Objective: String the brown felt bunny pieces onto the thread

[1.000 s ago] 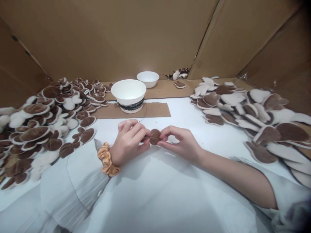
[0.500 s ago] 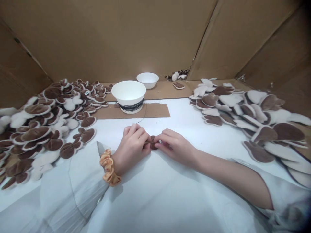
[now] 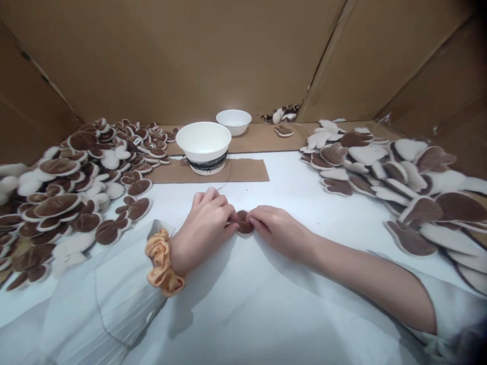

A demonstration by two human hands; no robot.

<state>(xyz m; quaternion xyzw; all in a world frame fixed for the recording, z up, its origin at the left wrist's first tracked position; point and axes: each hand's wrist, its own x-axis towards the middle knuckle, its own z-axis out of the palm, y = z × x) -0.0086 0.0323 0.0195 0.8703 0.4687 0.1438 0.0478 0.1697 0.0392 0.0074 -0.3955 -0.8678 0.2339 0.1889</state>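
We note the left hand (image 3: 207, 223) and right hand (image 3: 276, 229) meeting low on the white worktop (image 3: 297, 187), fingertips of both pinched on a small brown plush piece (image 3: 243, 223) between them, a thin dark thread (image 3: 227, 177) running back toward the thread-wound white bowl (image 3: 204, 147).
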